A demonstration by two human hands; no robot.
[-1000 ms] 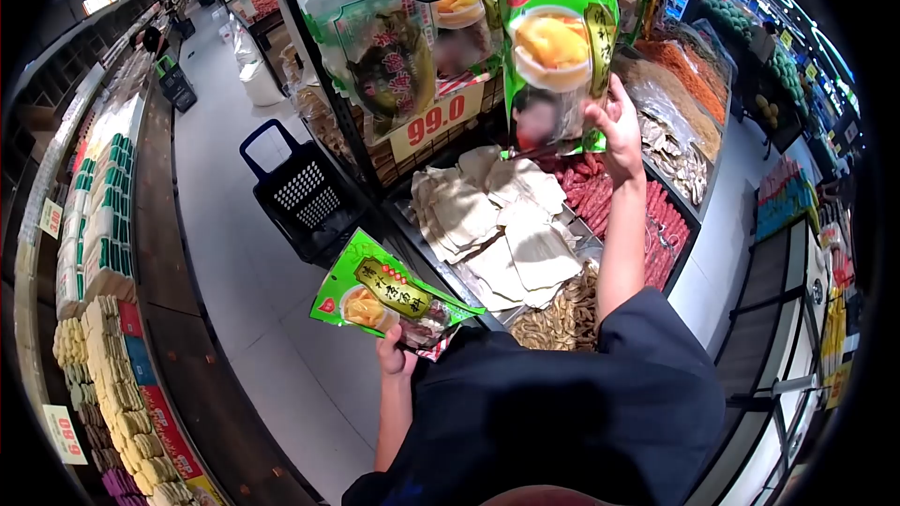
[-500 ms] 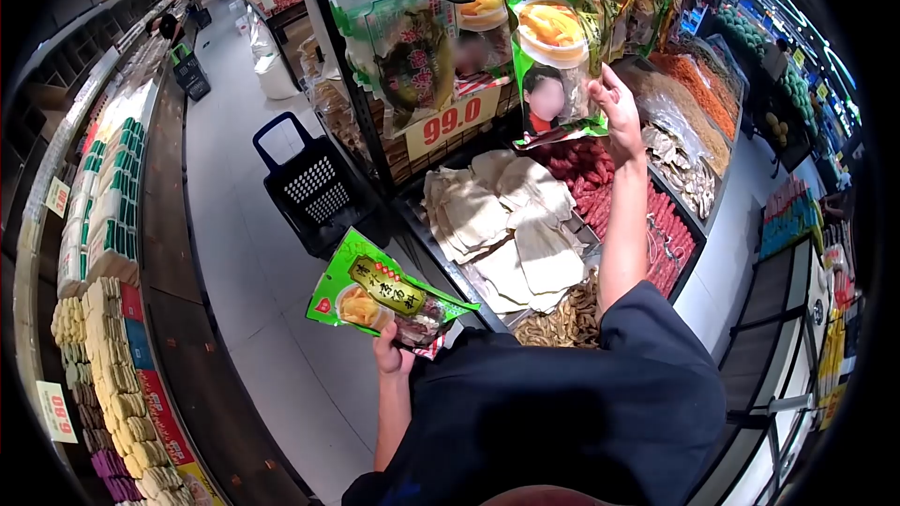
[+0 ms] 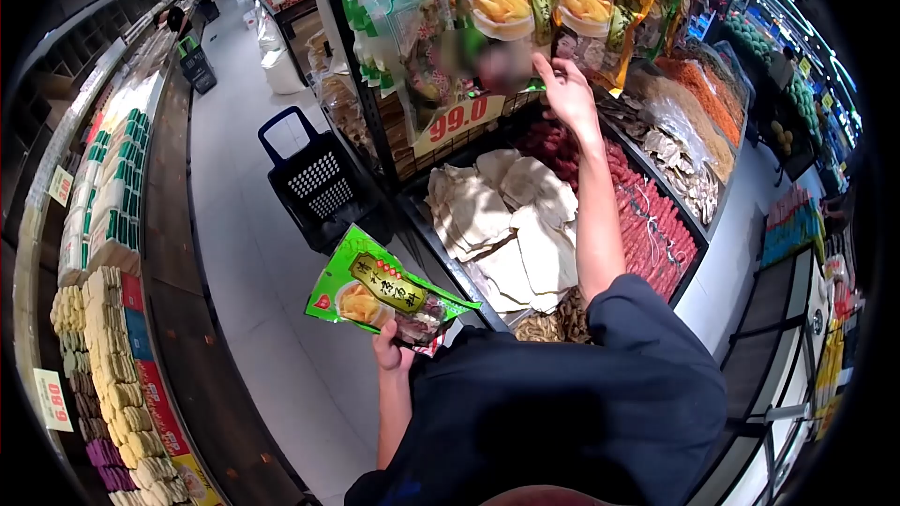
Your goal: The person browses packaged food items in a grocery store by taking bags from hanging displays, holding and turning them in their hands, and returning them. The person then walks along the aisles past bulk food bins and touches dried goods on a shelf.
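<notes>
Low in front of my body, my left hand [image 3: 392, 349] grips the lower edge of a green soup-ingredient packet [image 3: 384, 289]. The packet is tilted, with a bowl picture, a dark label and a window showing its contents. My right hand [image 3: 568, 94] is raised at the display rack, fingers stretched out and apart, with nothing seen in it. Its fingertips are by the lower right side of a hanging green packet [image 3: 502, 2]; whether they touch it I cannot tell. An orange packet [image 3: 592, 14] hangs just above that hand.
Below the rack, a bin holds pale dried slabs [image 3: 511, 215] and red sausages [image 3: 647, 234]. A price sign [image 3: 457, 124] reads 99.0. A black shopping basket [image 3: 323, 183] stands in the aisle [image 3: 253, 319]. Stocked shelves [image 3: 117, 197] line the left.
My right hand has let go of the green packet and moved left and slightly down. That packet now hangs among the others on the rack. My left hand has barely moved.
</notes>
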